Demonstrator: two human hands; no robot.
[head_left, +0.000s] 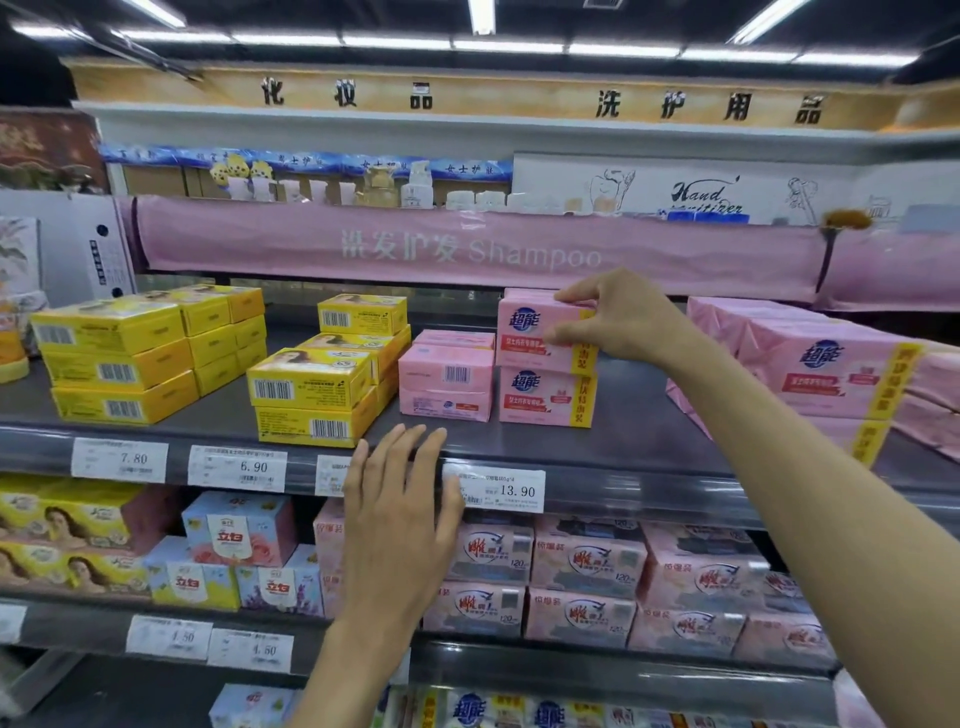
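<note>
Right hand (618, 317) pinches the top pink soap pack (530, 338) at its right end. That pack sits on a second pink soap pack (540, 397) on the shelf (649, 431). Left hand (400, 499) is open, fingers straight, at the shelf edge below-left of the right hand.

Risk: gripped at one end only, the pack may tilt and knock the lower one askew.

Both packs are sealed; contents not visible.
</note>
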